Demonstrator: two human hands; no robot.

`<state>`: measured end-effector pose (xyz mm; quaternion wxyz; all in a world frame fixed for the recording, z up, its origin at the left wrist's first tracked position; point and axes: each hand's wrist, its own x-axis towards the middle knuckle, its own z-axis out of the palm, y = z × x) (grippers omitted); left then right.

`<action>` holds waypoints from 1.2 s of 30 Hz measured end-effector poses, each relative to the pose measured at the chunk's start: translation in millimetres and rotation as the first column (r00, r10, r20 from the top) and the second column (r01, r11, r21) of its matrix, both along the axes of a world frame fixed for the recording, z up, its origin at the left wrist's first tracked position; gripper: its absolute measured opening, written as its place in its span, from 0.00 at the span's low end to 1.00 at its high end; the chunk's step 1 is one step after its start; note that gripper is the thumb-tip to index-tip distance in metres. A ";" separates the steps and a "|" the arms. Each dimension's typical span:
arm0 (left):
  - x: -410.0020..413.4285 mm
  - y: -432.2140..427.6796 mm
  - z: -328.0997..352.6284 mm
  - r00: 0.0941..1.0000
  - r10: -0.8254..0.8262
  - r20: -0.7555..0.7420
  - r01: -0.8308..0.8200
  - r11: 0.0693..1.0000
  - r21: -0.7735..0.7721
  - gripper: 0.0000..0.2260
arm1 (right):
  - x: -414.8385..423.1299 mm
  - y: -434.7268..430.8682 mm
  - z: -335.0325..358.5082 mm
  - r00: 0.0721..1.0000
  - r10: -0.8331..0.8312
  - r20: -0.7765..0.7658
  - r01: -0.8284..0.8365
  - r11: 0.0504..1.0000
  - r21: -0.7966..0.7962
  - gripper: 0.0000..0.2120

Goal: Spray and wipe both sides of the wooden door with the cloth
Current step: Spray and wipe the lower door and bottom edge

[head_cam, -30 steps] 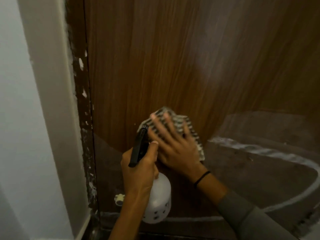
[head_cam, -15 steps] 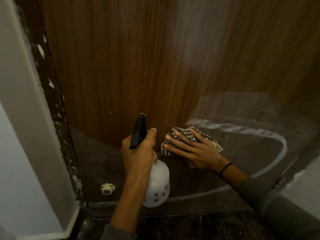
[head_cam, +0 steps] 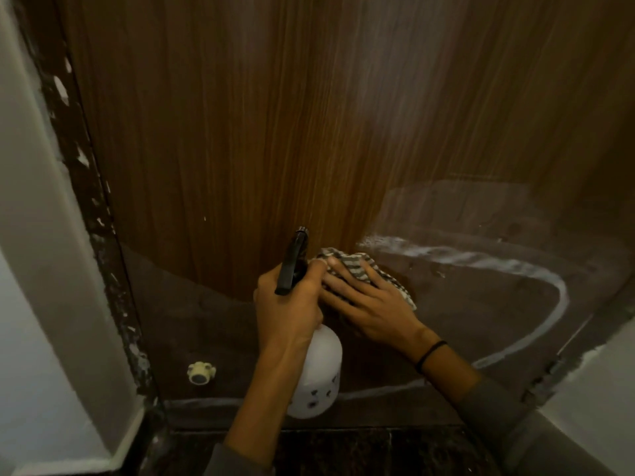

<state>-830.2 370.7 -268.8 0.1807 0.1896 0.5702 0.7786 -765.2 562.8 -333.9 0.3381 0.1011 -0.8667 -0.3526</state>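
Left arm comes up from below, and the left hand [head_cam: 288, 304] has its fingers wrapped tight round the neck of the white plastic spray bottle [head_cam: 318, 372]. The bottle's black trigger head [head_cam: 293, 262] points up at the brown wood-grain door [head_cam: 240, 132]. The right arm reaches in from the right in a grey sleeve [head_cam: 498, 407], with a black band [head_cam: 431, 352] on the wrist. The right hand [head_cam: 371, 304] lies flat with its fingers [head_cam: 347, 273] spread apart, pressing the grey-and-white striped cloth [head_cam: 357, 264] against the door.

The cloth sits low on the door, bunched under those fingertips and just beside the left thumb. It is right where the lighter wood meets the darker lower patch [head_cam: 481, 321]. A chalky white streak [head_cam: 536, 273] curves across that patch to the right of the cloth. A small cream round stopper [head_cam: 201, 372] sits low on the left, well clear of both hands. The dark chipped door frame [head_cam: 86, 183] and a white wall [head_cam: 27, 235] close in on the left. A dark stone floor [head_cam: 343, 451] runs below.
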 end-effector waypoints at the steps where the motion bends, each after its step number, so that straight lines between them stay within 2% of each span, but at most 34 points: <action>1: 3.2 4.0 0.0 1.000 -0.019 0.008 0.019 1.000 -0.008 0.14 | 12.5 7.0 -1.5 0.999 -0.028 0.020 0.029 0.999 -0.030 0.37; 4: 11.0 13.4 -0.3 0.997 -0.079 0.023 0.080 0.996 -0.033 0.14 | 47.6 20.0 -0.7 0.987 -0.123 0.101 0.136 0.982 -0.131 0.30; 6: 15.6 18.8 -1.5 0.992 -0.121 0.037 0.123 0.992 -0.041 0.13 | 67.5 21.8 4.3 0.979 -0.141 0.146 0.166 0.971 -0.175 0.29; 9: 21.6 28.2 -3.8 0.985 -0.165 0.049 0.167 0.985 -0.049 0.13 | 93.0 16.8 15.1 0.980 -0.158 0.122 0.186 0.944 -0.272 0.28; 14: 31.0 39.0 -3.2 0.962 -0.251 0.105 0.262 0.960 -0.103 0.14 | 112.9 15.0 43.8 0.989 -0.148 -0.031 0.126 0.917 -0.378 0.22; 17: 34.0 41.7 -5.6 0.948 -0.243 0.207 0.273 0.953 -0.132 0.08 | 103.8 14.4 68.9 0.964 -0.142 -0.223 0.025 0.888 -0.459 0.25; 20: 30.6 38.1 -3.9 0.944 -0.278 0.176 0.296 0.951 -0.084 0.11 | 75.3 7.5 88.9 0.925 -0.114 -0.361 -0.104 0.840 -0.532 0.22; 23: 22.6 29.3 0.7 0.955 -0.271 0.122 0.272 0.962 0.001 0.23 | 27.0 -10.6 80.2 0.944 -0.086 -0.317 -0.089 0.861 -0.500 0.26; 26: 14.6 20.6 1.8 0.972 -0.218 0.092 0.215 0.976 0.044 0.21 | -16.5 -22.9 38.0 0.972 -0.161 -0.172 0.102 0.946 -0.308 0.30; 28: 12.9 16.4 1.9 0.974 -0.218 0.063 0.216 0.976 0.037 0.19 | -27.0 -20.0 25.5 0.957 -0.210 -0.200 0.172 0.967 -0.189 0.29; 31: 8.9 11.7 -0.8 0.978 -0.202 0.049 0.202 0.979 0.013 0.21 | -22.8 -11.8 34.6 0.957 -0.170 -0.234 0.142 0.981 -0.134 0.28; 34: 3.7 13.5 -2.7 0.983 -0.151 0.105 0.149 0.989 0.028 0.16 | -6.8 4.7 64.2 0.918 -0.189 -0.348 0.115 0.968 -0.222 0.27; 36: 3.8 16.5 -3.1 0.988 -0.132 0.080 0.132 0.991 0.016 0.14 | 6.3 22.9 91.7 0.812 -0.295 -0.504 0.097 0.919 -0.381 0.26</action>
